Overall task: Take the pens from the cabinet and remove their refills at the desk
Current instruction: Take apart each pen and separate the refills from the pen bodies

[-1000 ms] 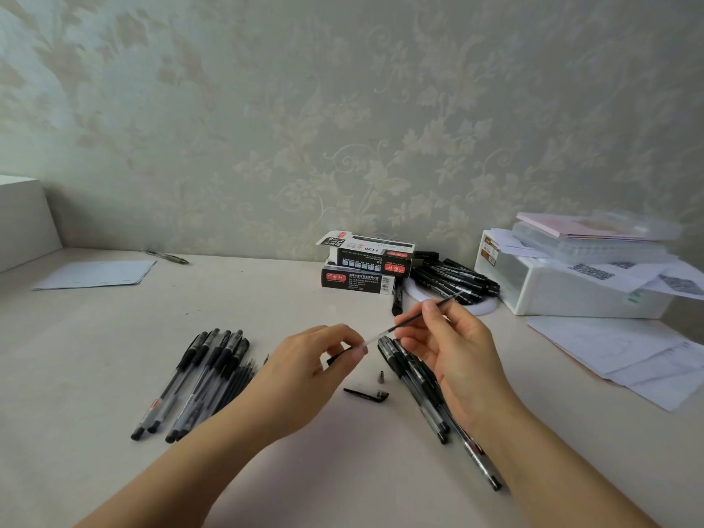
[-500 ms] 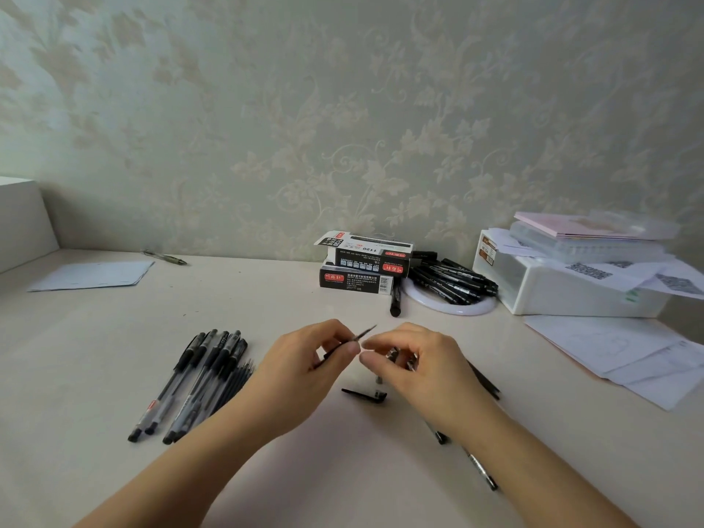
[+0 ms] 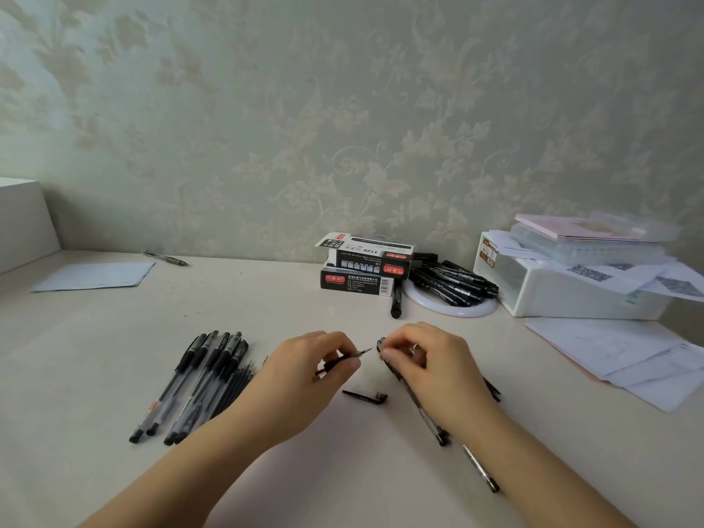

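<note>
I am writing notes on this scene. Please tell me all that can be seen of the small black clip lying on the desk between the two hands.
The clip is a small black piece, seemingly plastic, loose from any pen. It has a thin straight arm tapering to the left and a short thicker end at the right, bent upward. It lies flat on the pale desk, below and between the hands, touching neither hand and no pen.
</note>
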`<state>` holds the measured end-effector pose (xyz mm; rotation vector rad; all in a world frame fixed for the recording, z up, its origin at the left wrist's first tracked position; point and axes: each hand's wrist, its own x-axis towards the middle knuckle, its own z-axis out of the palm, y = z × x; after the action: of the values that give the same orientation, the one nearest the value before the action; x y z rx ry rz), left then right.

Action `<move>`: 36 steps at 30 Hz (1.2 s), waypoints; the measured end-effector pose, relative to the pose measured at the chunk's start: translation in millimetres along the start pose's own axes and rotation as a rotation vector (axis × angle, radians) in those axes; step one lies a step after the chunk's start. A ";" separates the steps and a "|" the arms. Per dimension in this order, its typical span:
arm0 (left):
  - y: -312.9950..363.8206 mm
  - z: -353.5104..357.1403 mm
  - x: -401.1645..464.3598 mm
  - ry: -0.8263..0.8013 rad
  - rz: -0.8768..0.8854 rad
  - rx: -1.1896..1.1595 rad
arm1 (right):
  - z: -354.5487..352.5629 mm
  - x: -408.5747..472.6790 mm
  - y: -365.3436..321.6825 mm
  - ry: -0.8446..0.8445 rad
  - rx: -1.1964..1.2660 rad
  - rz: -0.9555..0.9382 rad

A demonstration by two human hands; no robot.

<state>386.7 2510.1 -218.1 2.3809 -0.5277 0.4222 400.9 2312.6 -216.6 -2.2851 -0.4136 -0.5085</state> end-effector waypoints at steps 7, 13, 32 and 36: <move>0.8 -0.6 0.5 -0.010 0.020 0.000 | -1.1 1.8 -10.4 -0.063 0.505 0.162; 3.1 -0.5 0.7 -0.021 0.026 -0.022 | 0.3 0.3 -13.5 -0.103 0.542 0.157; 5.6 -2.2 1.2 -0.006 0.021 -0.071 | -1.8 0.1 -10.6 -0.146 0.595 0.144; 7.3 -2.6 0.2 -0.001 0.054 -0.064 | -1.4 -1.3 -10.4 -0.209 0.582 0.141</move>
<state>383.0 2506.6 -212.2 2.3098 -0.5976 0.4220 394.9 2318.3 -210.0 -1.7854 -0.4322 -0.0574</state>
